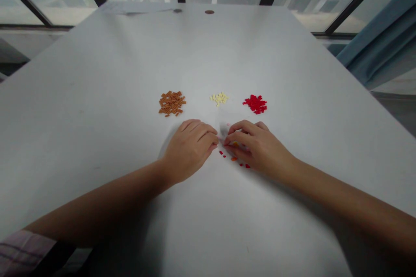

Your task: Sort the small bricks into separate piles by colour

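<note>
At the middle of the table my left hand (191,149) is closed, its fingers bent and pressed together at the tips. Facing it, a short gap away, my right hand (261,145) is in a pinch; what either hand holds is too small or hidden. Loose on the table just below the fingertips lie a few small red pieces (221,152), with an orange piece (234,159) beside the right hand. More red bits (247,166) sit partly under the right palm. Another orange piece (235,143) shows between the right fingers.
Beyond the hands are a pile of brown pieces (172,103), a small pile of pale yellow pieces (219,98) and a pile of red pieces (255,104). They lie on a white table (123,60). Windows stand behind it, a blue curtain (380,47) at the right.
</note>
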Motion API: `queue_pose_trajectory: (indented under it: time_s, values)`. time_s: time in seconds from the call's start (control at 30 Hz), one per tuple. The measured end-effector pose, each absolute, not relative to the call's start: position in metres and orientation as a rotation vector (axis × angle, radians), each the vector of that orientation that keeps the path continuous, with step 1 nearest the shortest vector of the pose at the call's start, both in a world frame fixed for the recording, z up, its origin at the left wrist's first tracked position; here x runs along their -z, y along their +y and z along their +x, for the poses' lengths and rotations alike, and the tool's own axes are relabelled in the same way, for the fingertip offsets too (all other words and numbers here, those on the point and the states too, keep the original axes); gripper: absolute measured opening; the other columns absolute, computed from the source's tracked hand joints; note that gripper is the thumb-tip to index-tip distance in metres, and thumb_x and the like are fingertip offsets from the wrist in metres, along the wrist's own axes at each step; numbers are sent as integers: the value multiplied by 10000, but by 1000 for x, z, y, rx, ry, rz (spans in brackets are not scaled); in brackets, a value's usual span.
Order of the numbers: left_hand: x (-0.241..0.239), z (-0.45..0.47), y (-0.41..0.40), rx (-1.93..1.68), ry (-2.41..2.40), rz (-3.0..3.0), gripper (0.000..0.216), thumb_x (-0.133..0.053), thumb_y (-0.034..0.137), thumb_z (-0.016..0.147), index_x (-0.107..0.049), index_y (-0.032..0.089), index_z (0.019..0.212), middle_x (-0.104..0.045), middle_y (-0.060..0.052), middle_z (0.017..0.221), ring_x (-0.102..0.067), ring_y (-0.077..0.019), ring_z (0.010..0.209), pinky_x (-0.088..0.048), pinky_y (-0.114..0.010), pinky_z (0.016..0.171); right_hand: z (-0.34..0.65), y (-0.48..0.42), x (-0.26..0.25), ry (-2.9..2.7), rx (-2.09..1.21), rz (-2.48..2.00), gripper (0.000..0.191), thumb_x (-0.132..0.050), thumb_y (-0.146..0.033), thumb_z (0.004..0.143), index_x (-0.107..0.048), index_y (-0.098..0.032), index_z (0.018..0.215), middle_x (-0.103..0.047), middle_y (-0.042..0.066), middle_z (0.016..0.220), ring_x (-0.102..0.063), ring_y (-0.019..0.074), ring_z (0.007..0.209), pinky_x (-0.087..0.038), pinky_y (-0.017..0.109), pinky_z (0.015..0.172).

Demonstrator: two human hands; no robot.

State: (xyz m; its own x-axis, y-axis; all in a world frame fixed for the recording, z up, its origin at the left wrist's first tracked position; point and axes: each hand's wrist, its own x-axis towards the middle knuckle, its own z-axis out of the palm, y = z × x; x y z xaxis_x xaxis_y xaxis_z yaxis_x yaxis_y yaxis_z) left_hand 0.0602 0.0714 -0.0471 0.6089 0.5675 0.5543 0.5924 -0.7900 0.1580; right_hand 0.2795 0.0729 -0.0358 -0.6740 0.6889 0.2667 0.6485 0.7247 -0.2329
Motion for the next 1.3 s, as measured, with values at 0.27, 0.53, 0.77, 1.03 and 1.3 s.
queue_pose_trajectory:
  time_s: [0.27,0.53,0.77,1.03,1.3]
  values:
    - [48,59,69,858,-1014,-2810,139,-497,145,948,-613,181,879,-717,-37,927,-636,-179,907,-444,-378,964,311,100,25,-2430,65,-1286,127,-567,-274,904,-680,-218,893,-658,112,1073,-614,186,715,-454,405,742]
    - [48,59,68,916,-945,-2824,110,-526,124,919,-618,178,894,-724,-26,973,-644,-167,908,-442,-363,977,336,112,20,-2370,94,-1439,213,-562,-310,900,-700,-195,1013,-673,150,1095,-617,191,653,-485,413,676]
    - [49,60,71,891,-1007,-2847,84,-558,182,904,-640,177,923,-727,-41,1004,-658,-183,937,-446,-399,1008,316,64,5,-2705,-209,-1030,108,-596,-287,910,-685,-243,867,-742,31,869,-671,202,764,-439,358,706]
    - [53,59,72,788,-893,-2910,362,-611,464,892,-640,128,1026,-706,-118,1154,-628,-276,1147,-387,-478,1119,308,51,16,-2733,-347,-976,203,-525,-212,954,-702,-251,863,-758,5,868,-681,169,796,-417,330,728]
    - [53,57,67,745,-926,-2928,379,-585,495,903,-640,145,1037,-699,-113,1180,-623,-265,1161,-380,-466,1120,326,91,4,-2452,-73,-1273,174,-551,-271,912,-707,-269,835,-732,16,753,-648,184,616,-452,340,583]
